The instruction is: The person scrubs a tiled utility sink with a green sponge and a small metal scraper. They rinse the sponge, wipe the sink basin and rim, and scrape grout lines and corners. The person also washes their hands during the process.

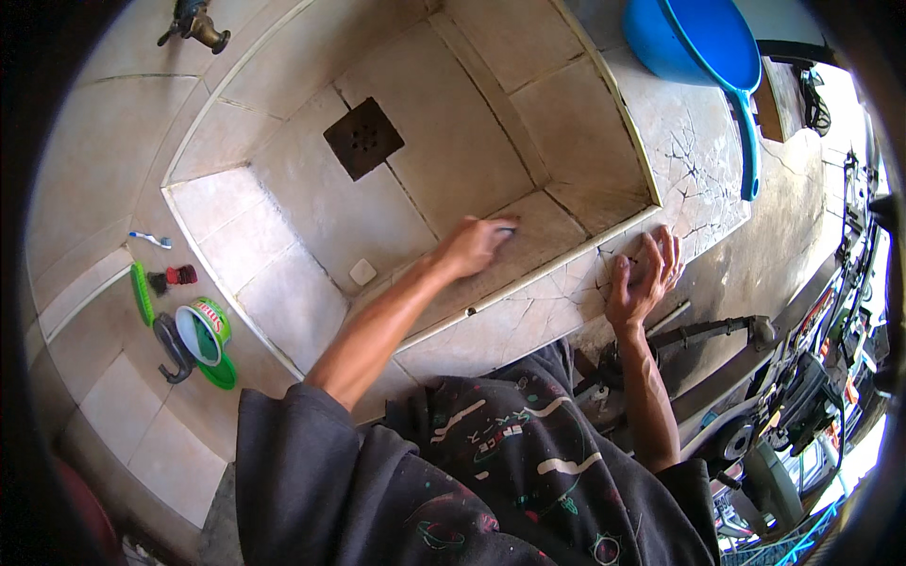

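Note:
My left hand (pixel 472 247) reaches down into a sunken tiled basin (pixel 453 123), its fingers closed against the inner wall on my near side. A small greyish thing shows at the fingertips; motion blur hides what it is. My right hand (pixel 645 288) lies on the cracked tile ledge (pixel 557 292) with its fingers spread and nothing in them. On the basin floor sits a dark square drain grate (pixel 364 139). A small whitish block (pixel 362 273) lies in the basin, left of my left forearm.
A blue dipper (pixel 744 141) stands on the far right ledge. Left of the basin lie a toothbrush (pixel 151 240), a green brush (pixel 142 292), a red-and-dark brush-like thing (pixel 179 275) and an opened tub (pixel 209 325). A brass tap (pixel 200 28) juts out at upper left.

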A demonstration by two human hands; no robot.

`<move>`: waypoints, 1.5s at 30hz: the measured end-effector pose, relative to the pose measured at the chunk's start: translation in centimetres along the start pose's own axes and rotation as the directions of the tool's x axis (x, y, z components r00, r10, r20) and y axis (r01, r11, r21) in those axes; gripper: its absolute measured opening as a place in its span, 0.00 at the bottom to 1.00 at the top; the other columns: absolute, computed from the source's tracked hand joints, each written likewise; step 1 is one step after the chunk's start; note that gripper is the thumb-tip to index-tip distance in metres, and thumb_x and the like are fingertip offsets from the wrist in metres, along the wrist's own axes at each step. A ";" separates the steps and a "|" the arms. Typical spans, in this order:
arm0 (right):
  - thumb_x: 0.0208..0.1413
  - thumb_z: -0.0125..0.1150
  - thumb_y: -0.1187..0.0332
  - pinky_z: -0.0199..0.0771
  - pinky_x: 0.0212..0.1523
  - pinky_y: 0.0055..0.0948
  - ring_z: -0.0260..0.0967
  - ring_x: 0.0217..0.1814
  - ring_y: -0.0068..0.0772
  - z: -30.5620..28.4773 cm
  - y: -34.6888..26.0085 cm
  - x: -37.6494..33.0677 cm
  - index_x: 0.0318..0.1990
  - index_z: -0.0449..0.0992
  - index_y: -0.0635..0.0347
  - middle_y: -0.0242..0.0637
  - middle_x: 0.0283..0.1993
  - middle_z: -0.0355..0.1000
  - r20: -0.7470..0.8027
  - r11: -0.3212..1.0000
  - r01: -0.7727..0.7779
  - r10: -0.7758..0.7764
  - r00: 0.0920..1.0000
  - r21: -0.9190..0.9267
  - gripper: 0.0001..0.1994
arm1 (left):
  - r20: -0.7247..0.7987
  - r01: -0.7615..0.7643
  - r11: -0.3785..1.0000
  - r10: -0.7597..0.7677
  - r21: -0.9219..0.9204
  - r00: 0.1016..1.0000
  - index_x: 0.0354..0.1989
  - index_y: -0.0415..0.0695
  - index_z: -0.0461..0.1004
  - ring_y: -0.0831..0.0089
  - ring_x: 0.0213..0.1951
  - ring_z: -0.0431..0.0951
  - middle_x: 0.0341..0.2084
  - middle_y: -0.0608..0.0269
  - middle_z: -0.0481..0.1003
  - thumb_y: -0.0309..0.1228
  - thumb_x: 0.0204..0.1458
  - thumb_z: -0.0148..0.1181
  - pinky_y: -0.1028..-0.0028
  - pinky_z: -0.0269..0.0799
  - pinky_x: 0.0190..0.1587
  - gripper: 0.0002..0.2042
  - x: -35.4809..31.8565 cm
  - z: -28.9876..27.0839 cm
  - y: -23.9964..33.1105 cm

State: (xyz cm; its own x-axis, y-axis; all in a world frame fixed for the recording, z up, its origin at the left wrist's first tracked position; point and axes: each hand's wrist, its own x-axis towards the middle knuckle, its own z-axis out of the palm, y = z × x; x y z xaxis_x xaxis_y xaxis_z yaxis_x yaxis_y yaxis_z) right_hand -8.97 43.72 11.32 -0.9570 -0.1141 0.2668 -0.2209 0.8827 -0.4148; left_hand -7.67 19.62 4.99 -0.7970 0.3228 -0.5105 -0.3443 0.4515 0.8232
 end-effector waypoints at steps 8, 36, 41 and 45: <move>0.49 0.56 0.59 0.30 0.65 0.55 0.45 0.68 0.49 0.0 0.2 0.2 0.52 0.68 0.51 0.43 0.63 0.57 -0.017 0.999 0.052 -0.052 0.999 0.015 0.21 | -0.033 -0.289 0.956 0.291 0.052 0.956 0.43 0.35 0.73 0.58 0.37 0.78 0.36 0.44 0.74 0.23 0.52 0.49 0.67 0.76 0.39 0.12 1.5 0.6 0.5; 0.47 0.56 0.64 0.28 0.65 0.54 0.44 0.69 0.48 -0.1 0.4 -0.2 0.51 0.69 0.51 0.41 0.62 0.58 0.036 1.000 -0.013 0.012 0.999 0.012 0.20 | -0.061 -0.589 0.796 0.586 -0.139 0.808 0.50 0.42 0.70 0.66 0.54 0.69 0.52 0.55 0.66 0.12 0.43 0.50 0.71 0.65 0.57 0.23 -0.6 -0.8 3.2; 0.48 0.55 0.64 0.28 0.64 0.56 0.44 0.69 0.48 -0.1 0.5 -0.1 0.50 0.69 0.51 0.41 0.62 0.58 0.032 1.000 -0.012 0.012 0.999 0.029 0.19 | 0.023 -0.484 0.875 0.484 0.001 0.875 0.50 0.39 0.70 0.65 0.51 0.72 0.54 0.54 0.64 0.12 0.39 0.48 0.71 0.69 0.53 0.25 -4.8 -2.0 0.8; 0.49 0.55 0.63 0.29 0.65 0.55 0.45 0.69 0.48 0.0 0.5 -0.1 0.51 0.68 0.52 0.41 0.62 0.59 0.028 1.000 0.019 -0.019 0.999 0.003 0.20 | -0.113 -0.643 0.749 0.633 -0.157 0.766 0.49 0.44 0.72 0.70 0.51 0.72 0.51 0.55 0.67 0.16 0.45 0.53 0.72 0.68 0.54 0.20 -0.4 -0.3 3.4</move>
State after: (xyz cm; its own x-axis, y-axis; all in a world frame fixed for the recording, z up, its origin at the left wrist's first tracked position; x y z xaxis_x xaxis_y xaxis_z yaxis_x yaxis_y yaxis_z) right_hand -8.96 44.15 11.09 -0.9574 -0.1434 0.2505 -0.2395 0.8792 -0.4120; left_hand -8.65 20.80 8.02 -0.8845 0.4387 0.1588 0.1769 0.0003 0.9842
